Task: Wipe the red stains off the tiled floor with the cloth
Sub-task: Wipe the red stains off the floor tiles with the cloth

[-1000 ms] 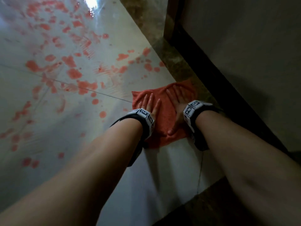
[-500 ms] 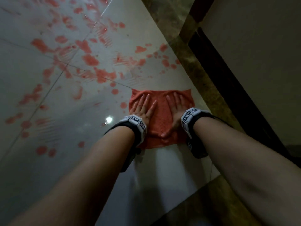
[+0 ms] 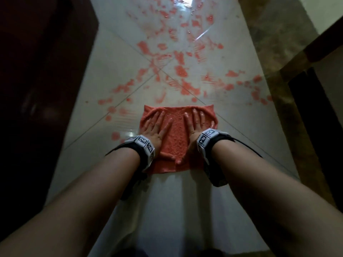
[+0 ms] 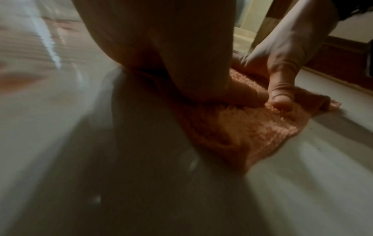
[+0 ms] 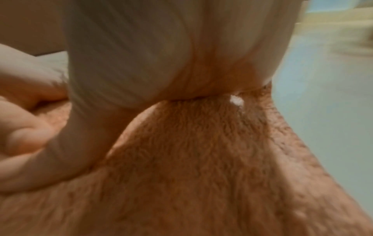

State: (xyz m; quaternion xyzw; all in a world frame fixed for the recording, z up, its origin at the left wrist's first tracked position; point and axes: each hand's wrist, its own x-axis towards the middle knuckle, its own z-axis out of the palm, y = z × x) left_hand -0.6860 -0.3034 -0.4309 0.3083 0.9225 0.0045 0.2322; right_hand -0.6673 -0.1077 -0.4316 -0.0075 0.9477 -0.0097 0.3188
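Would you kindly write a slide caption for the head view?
Both hands, left and right, press a cloth flat on tiled floor, red stains ahead.

In the middle of the frame an orange-red, nubbly cloth (image 3: 175,138) lies on the glossy pale grey-white tiled floor (image 3: 115,58), red stains (image 3: 182,71) blotch and streak the upper centre, and black-and-white patterned wristbands (image 3: 143,143) sit below.

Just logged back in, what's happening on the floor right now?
A person is wiping a tiled floor with an orange-red cloth. The left hand and right hand both press flat on the cloth, fingers spread, thumbs meeting near its near edge. The floor behind the cloth looks clean; many red stains lie ahead of it, and a few to its left.
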